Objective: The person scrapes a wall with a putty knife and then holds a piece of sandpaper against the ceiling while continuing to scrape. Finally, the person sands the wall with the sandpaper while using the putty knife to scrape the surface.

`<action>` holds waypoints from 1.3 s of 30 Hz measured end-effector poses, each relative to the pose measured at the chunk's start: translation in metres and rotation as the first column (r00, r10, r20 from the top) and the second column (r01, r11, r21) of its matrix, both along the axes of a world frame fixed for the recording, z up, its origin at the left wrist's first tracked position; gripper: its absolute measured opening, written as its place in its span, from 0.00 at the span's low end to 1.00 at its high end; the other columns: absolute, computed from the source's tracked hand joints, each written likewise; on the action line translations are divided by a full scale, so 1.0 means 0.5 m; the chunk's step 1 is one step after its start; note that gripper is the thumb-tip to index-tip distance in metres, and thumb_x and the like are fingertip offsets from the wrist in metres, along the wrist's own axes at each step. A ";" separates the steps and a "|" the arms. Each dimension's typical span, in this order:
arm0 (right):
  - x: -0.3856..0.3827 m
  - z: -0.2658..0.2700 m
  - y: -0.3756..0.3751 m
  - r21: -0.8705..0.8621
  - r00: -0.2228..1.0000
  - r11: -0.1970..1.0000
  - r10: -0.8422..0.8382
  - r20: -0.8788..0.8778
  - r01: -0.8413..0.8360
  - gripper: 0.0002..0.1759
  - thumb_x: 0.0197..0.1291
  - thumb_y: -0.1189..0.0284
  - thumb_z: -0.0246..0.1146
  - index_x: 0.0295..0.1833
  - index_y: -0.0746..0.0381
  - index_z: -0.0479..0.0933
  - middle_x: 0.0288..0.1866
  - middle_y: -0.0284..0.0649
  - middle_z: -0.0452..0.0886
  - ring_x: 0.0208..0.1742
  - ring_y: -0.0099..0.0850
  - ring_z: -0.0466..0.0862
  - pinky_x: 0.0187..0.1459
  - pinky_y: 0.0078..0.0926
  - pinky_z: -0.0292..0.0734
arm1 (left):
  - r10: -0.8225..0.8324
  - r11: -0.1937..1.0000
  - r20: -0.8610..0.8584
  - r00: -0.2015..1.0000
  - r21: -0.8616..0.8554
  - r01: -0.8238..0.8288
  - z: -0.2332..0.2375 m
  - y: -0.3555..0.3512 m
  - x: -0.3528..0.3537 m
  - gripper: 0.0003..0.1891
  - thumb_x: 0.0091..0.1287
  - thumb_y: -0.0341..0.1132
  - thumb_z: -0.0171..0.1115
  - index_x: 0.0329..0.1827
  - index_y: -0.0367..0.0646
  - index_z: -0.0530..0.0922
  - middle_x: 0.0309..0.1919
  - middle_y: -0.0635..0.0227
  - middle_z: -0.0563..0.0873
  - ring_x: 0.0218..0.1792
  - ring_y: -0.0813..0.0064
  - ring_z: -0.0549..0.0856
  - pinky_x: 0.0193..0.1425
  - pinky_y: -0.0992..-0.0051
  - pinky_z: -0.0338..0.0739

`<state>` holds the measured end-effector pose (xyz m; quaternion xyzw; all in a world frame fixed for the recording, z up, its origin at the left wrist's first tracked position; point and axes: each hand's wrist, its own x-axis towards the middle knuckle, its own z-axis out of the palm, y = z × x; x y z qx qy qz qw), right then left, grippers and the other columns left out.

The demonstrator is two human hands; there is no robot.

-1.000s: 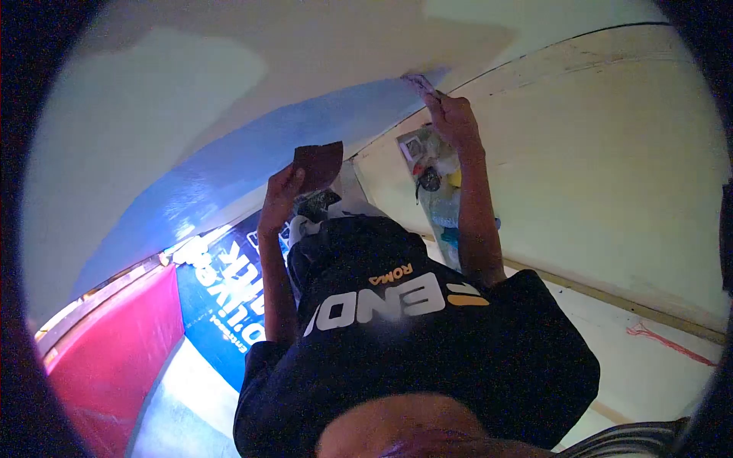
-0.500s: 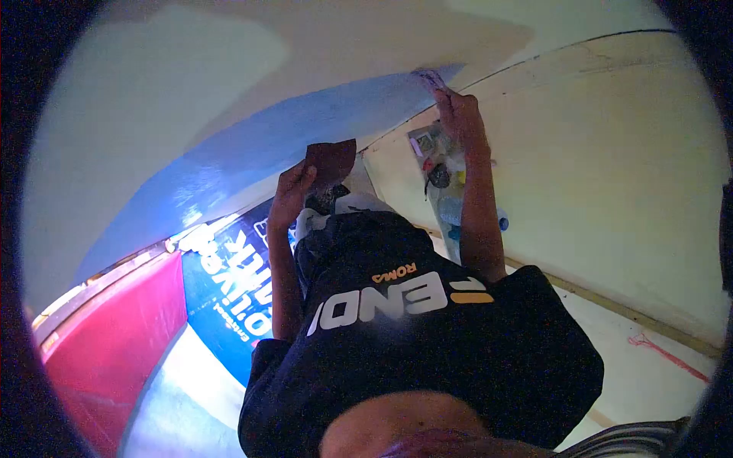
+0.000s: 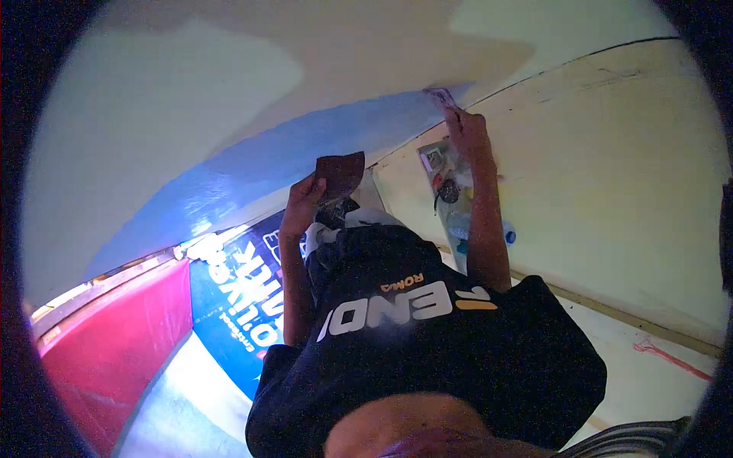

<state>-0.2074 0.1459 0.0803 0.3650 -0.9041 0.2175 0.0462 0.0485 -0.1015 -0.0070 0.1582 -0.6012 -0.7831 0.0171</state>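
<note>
My right hand (image 3: 469, 133) is closed around what looks like a paintbrush (image 3: 441, 98), its purplish tip right at the narrow end of a blue painted band (image 3: 267, 141) on the pale wall. Lower and to the left, my left hand (image 3: 303, 200) grips a dark brown flat piece (image 3: 340, 174) with a curved side, thumb over its near face. What that piece is, I cannot tell. The band widens toward the left and shines as if wet. My black shirt (image 3: 458, 359) with white lettering fills the middle below both hands.
A narrow ledge (image 3: 430, 159) beside my right forearm carries small items and a clear plastic bottle (image 3: 460, 226). At left hang a red sheet (image 3: 122, 336) and a blue printed banner (image 3: 229, 305), brightly lit. A cream wall (image 3: 603, 175) rises at right, with pink string (image 3: 672, 359) below.
The whole view has shifted slightly, so hands and wall sit a little lower and further right. Both hands keep their hold, and the brush tip stays near the band's end.
</note>
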 end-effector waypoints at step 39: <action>0.182 -0.055 -0.060 -0.263 0.908 0.951 0.246 0.340 -0.159 0.23 0.70 0.56 0.48 0.59 0.58 0.75 0.24 0.39 0.77 0.19 0.29 0.74 0.26 0.28 0.72 | -0.141 0.987 0.015 0.990 -0.078 0.142 -0.013 -0.032 -0.039 0.18 0.73 0.39 0.52 0.57 0.34 0.77 0.45 0.68 0.84 0.46 0.81 0.79 0.55 0.75 0.73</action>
